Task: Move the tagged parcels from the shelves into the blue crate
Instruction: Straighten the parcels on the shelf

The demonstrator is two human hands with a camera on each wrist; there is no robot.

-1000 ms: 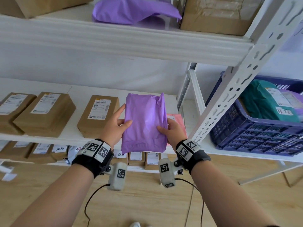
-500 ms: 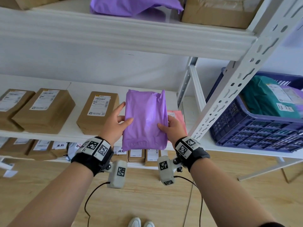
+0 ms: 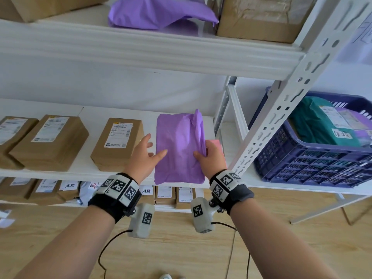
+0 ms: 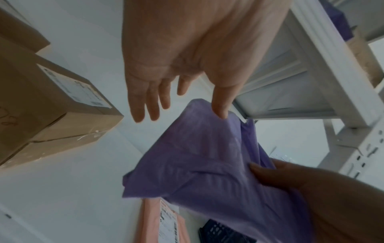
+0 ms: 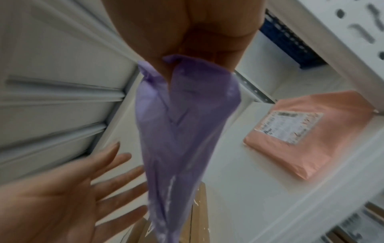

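Note:
A purple poly-bag parcel [image 3: 179, 146] is held just above the front of the middle shelf [image 3: 84, 172]. My right hand [image 3: 208, 156] pinches its right edge, thumb on top; the right wrist view shows the parcel [image 5: 182, 131] hanging from that hand [image 5: 187, 41]. My left hand [image 3: 151, 153] is at the parcel's left edge with its fingers straight and spread, and only the thumb touches the bag [image 4: 207, 156]. No label shows on the bag's visible side. The blue crate [image 3: 302, 168] stands to the right, beyond the shelf post.
A pink labelled parcel [image 5: 301, 131] lies on the shelf under and behind my right hand. Labelled brown boxes [image 3: 118, 141] sit to the left. The white perforated upright [image 3: 281, 109] stands between parcel and crate. A green parcel [image 3: 318, 121] lies in the crate.
My left hand has let go of the purple parcel's left edge and opened its fingers. My right hand keeps its hold, and the parcel has barely moved.

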